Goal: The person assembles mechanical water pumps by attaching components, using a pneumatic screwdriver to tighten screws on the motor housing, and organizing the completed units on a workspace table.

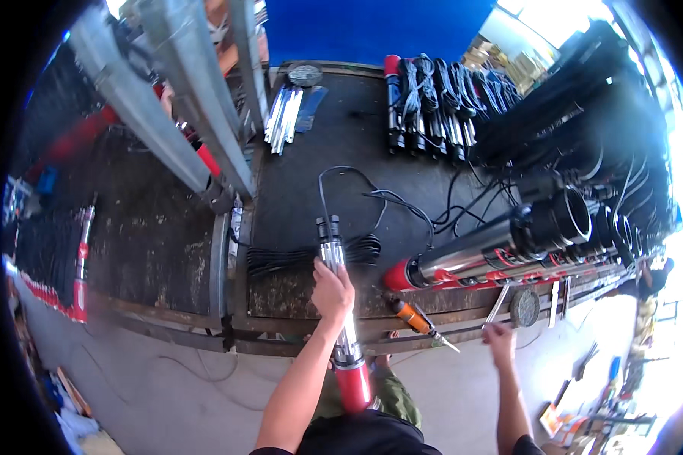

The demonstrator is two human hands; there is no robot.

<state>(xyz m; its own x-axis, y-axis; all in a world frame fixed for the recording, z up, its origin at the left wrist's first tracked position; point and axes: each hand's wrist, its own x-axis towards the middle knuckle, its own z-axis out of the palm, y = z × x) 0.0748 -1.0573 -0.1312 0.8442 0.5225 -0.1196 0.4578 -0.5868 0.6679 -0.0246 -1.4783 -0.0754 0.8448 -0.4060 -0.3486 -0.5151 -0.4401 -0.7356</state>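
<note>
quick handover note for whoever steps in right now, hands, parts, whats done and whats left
Left hand: gripping the silver pump tube, red end toward the body, black cabled end over the bench.
Right hand: empty, open, at the bench edge beside the orange-handled screwdriver.
Done: many pumps lie stacked at right, more at the far side.
Left: the held pump is not yet set down, its cable bundle across the bench.

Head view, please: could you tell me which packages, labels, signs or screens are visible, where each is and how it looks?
Blue panel: top centre behind the bench, flat, plain blue; whether it is a sign is unclear.
Orange-and-white flat item: on the floor at lower right, possibly a package, too blurred to tell.
No screens show, and no label can be made out on the steel pump in the left hand.
</note>
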